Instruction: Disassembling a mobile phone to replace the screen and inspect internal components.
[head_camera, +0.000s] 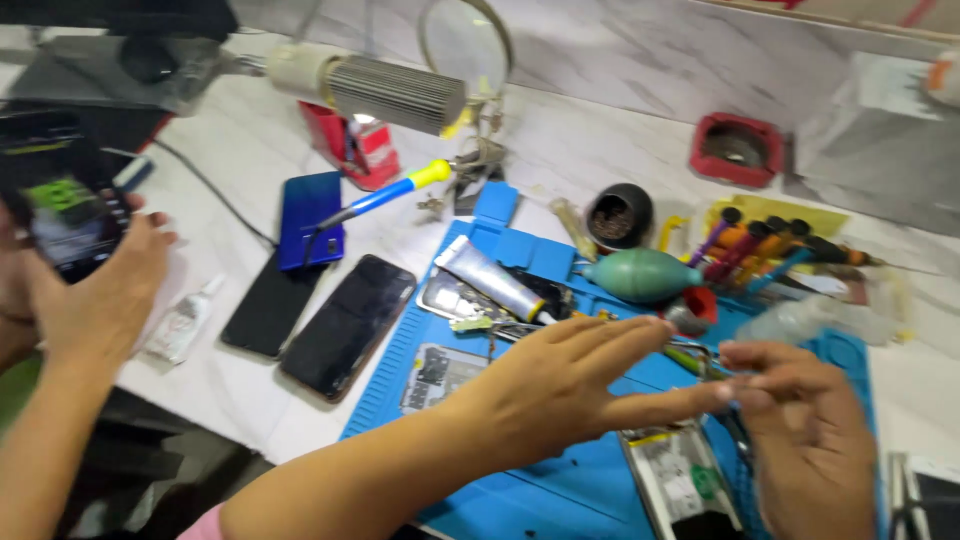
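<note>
Over the blue mat (560, 490) on the desk (230, 390), the left hand (560, 385) stretches flat with fingers spread, its fingertips meeting the pinched fingers of the right hand (800, 440); whatever they pinch is too small and blurred to tell. Something that tiny could easily slip into the clutter below, beside the opened phone (685, 480). A sweeping left forearm might also knock the grey tube (490, 275) or the tweezers (490, 325).

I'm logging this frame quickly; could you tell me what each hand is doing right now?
Left hand: open, fingers stretched flat, holding nothing.
Right hand: fingers pinched together; what it holds cannot be told.
</note>
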